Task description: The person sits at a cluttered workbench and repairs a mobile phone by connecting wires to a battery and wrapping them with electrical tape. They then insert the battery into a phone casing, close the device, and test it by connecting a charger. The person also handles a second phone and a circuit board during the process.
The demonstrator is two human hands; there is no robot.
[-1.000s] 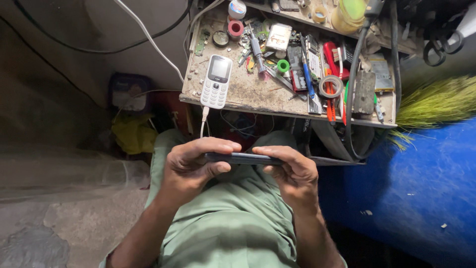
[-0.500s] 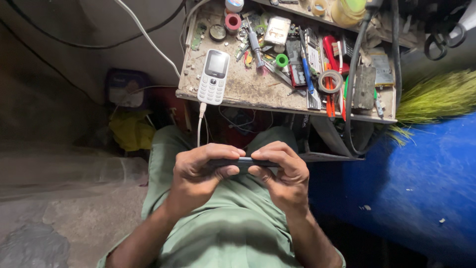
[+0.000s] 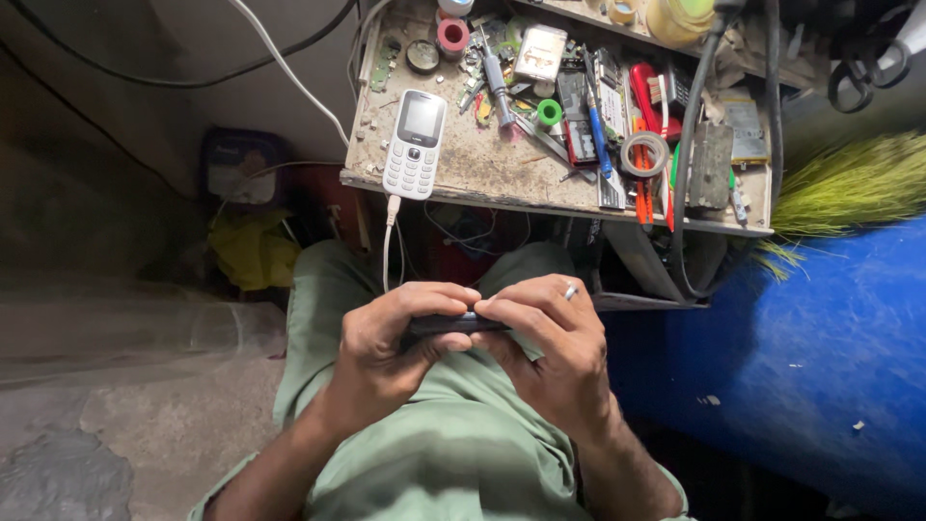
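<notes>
In the head view, the left hand (image 3: pixel 386 342) and right hand (image 3: pixel 550 347) clasp a slim dark flat device (image 3: pixel 453 323) edge-on between them, fingers curled tightly around its ends, over the green-clothed lap. It sits just below the cluttered worn wooden workbench (image 3: pixel 482 169). On that bench lies a white keypad phone (image 3: pixel 415 143), a white cable (image 3: pixel 388 246) hanging from it.

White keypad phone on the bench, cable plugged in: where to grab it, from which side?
Grip the white keypad phone across its two long edges near the middle, coming straight down from above. It lies flat, face up, with bare bench on both sides. Its lower end carries the white cable plug, so avoid that end.
</notes>
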